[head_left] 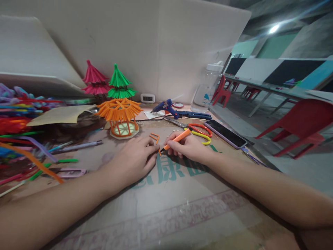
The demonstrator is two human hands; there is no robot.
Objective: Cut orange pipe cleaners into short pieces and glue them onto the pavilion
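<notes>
My right hand (182, 144) grips an orange pen-shaped tool (179, 138), its dark, narrow tip pointing down to the left. That tip meets or nearly meets a small orange pipe-cleaner piece (159, 152). My left hand (137, 154) rests on the board with fingers bent, its fingertips closed at the same piece and partly hiding it. Just beyond lies a bent orange pipe-cleaner piece (155, 136). Behind my left hand stands an orange pipe-cleaner pavilion (119, 111), with a frilled roof and thin posts on a pale base.
Pink (95, 78) and green pipe-cleaner roofs (120, 83) stand behind. A blue glue gun (166, 107), scissors (200, 130), a phone (225, 133) and a water bottle (206, 86) sit toward the right. Loose pipe cleaners (23, 121) and a pen (80, 146) lie left.
</notes>
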